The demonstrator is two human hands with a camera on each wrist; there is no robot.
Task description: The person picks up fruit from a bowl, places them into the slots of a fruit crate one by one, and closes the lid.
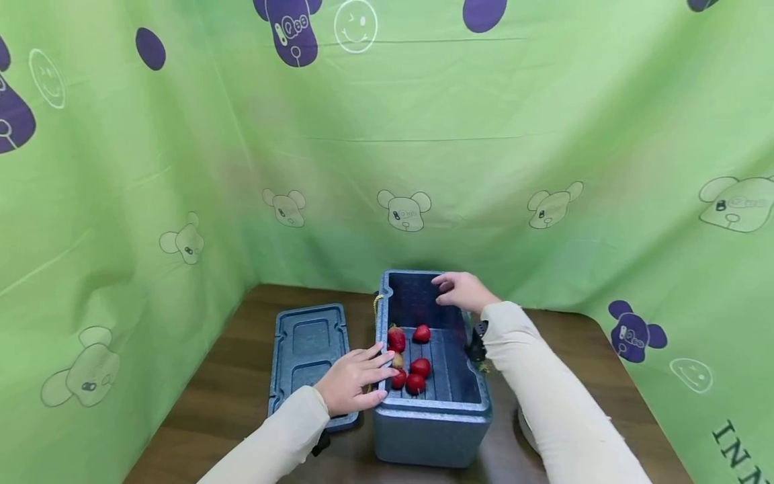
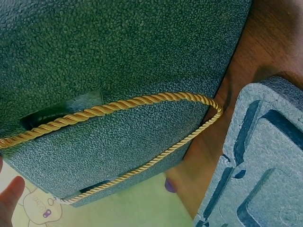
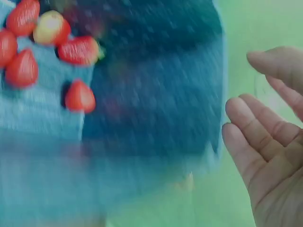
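Note:
A deep blue-grey foam box [image 1: 432, 444] stands uncovered on the wooden table. Several strawberries [image 1: 421, 333] lie on its ribbed floor, mostly red, with one partly pale strawberry [image 3: 49, 27] among them. My left hand [image 1: 353, 380] rests on the box's left rim, fingers spread and reaching over the edge. Above the far right part of the box is my right hand [image 1: 462, 292], its fingers loosely bent and holding nothing. The right wrist view shows a gap between the thumb and fingers [image 3: 239, 113]. A twisted gold rope [image 2: 142, 100] runs along the box's outer wall.
The box's foam lid [image 1: 311, 343] lies flat on the table [image 1: 199, 396] to the left. Part of a pale round object [image 1: 525, 430] shows beside my right forearm. A green printed cloth [image 1: 471, 161] hangs behind the table and along both sides.

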